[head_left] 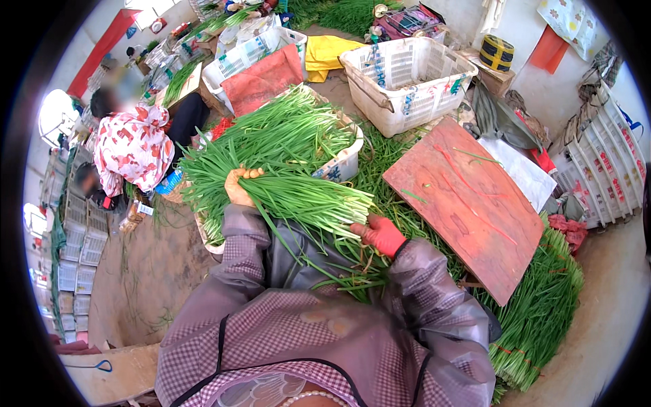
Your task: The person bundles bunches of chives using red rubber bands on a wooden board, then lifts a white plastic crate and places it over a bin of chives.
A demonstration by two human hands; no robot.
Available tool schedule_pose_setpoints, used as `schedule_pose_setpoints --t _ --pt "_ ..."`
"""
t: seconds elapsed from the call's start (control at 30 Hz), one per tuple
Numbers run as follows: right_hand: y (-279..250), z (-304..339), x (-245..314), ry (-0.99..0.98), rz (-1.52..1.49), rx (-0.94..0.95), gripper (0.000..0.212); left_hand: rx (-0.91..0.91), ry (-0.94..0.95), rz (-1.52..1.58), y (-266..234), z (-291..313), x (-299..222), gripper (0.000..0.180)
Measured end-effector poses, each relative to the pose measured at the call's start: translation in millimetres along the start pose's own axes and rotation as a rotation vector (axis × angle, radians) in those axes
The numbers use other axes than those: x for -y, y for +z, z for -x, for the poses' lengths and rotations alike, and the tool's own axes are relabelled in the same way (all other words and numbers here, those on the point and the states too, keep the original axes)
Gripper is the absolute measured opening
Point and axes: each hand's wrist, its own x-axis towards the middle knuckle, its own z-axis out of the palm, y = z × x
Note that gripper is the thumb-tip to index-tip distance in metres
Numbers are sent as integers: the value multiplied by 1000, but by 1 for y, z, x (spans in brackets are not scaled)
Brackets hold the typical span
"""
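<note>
A loose bunch of garlic chives (305, 197) lies across my lap, green leaves toward the left and pale stem ends toward the right. My left hand (241, 186) is closed around the leafy part, its fingers curled over the top. At the pale ends, my right hand (381, 235), in a red glove with bare fingertips, pinches some stems between thumb and fingers. Directly beyond is a white crate (344, 163) heaped with more chives (285, 129). Several loose stalks hang over my lap below the bunch.
A reddish board (468, 203) slopes at my right, with tied chive bundles (536, 319) beside it. An empty-looking white crate (407, 78) stands beyond. A person in a flowered top (135, 146) sits at far left. Stacked crates (600, 163) lean at the right wall.
</note>
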Motion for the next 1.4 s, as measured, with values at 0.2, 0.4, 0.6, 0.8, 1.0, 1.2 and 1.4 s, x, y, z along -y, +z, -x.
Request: schedule_pose_setpoints --t 0.2,0.4,0.6,0.8,1.0,1.2,1.4 --pt "-36 12 -18 -121 -111 -168 38 -59 51 -18 1 4 -7 7" --pt "-54 23 -4 -191 -380 -387 22 -104 143 -64 12 7 -18 12" --pt "-12 -3 67 -339 435 -351 46 -113 119 2 25 17 -13 14" --pt "-4 -31 83 -180 921 -338 61 -83 159 -21 34 26 -9 6" --pt "-1 -37 73 -206 -141 15 25 39 84 23 34 33 -19 6" --pt "4 -16 85 -104 -219 155 23 108 93 2 30 33 -21 13" --pt "3 -6 79 -127 -224 232 23 154 66 6 35 36 -22 11"
